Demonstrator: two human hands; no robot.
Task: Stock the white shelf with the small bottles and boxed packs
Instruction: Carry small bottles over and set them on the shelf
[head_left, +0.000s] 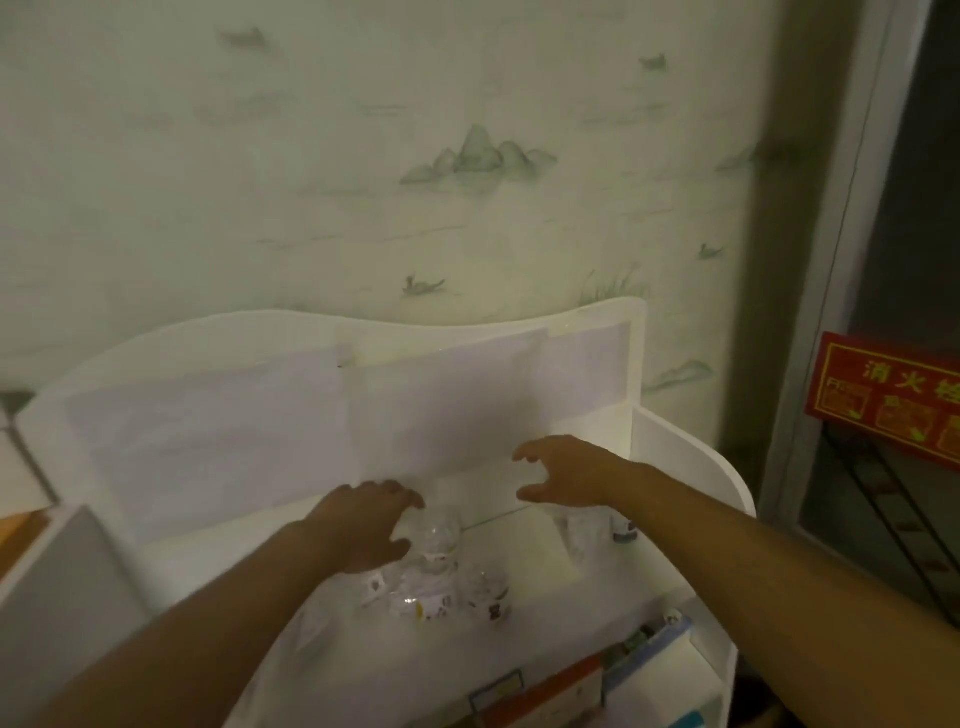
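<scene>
A white shelf (675, 447) with a wavy back panel stands against the wall. Several small clear bottles (441, 592) with printed labels cluster on its top board. My left hand (363, 525) reaches over the hindmost bottle (436, 535), fingers curved beside it; the blur hides whether they touch it. My right hand (566, 478) hovers above the board with fingers spread and curved, holding nothing. More clear bottles (582, 535) stand under my right wrist at the right end. Boxed packs (550, 691) stand in the tier below.
Pale wallpaper with mountains is behind the shelf. A grey-white cabinet (67, 587) stands at the left. At the right, a dark glass door carries a red sign (888, 395) with yellow writing.
</scene>
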